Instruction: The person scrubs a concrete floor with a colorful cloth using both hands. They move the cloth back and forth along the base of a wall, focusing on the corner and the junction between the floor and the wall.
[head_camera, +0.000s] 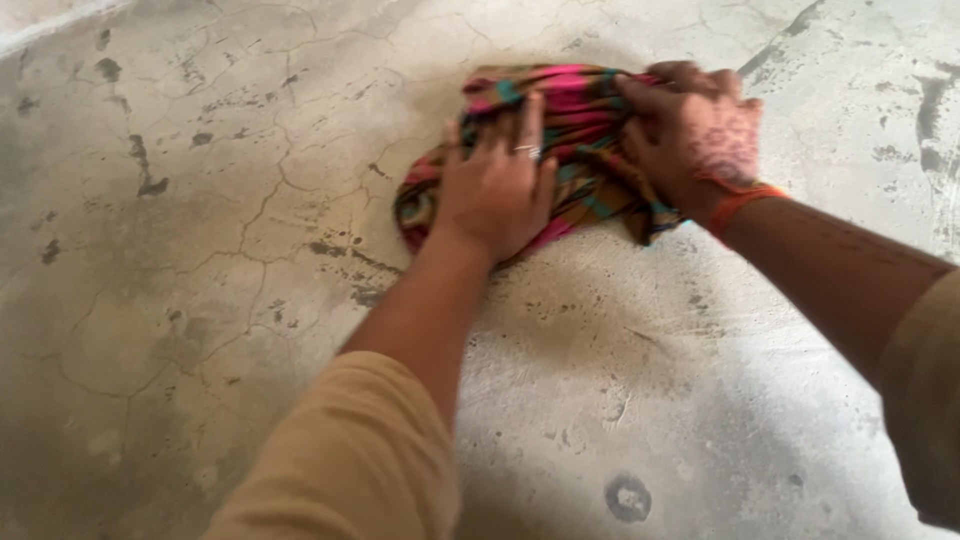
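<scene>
Striped crumpled cloth (575, 130) on cracked concrete floor (200, 250); left hand (495, 190) flat, right hand (690, 135) fingers clenched on it.

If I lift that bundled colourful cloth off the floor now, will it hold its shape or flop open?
Likely floppy: the striped cloth lies in soft folds and creases under the left hand, which presses flat on it. It is probably light, thin fabric. The right hand bunches one end; lifted from there, the rest would probably sag and unfold. It should not roll or slide on the rough concrete floor.
</scene>
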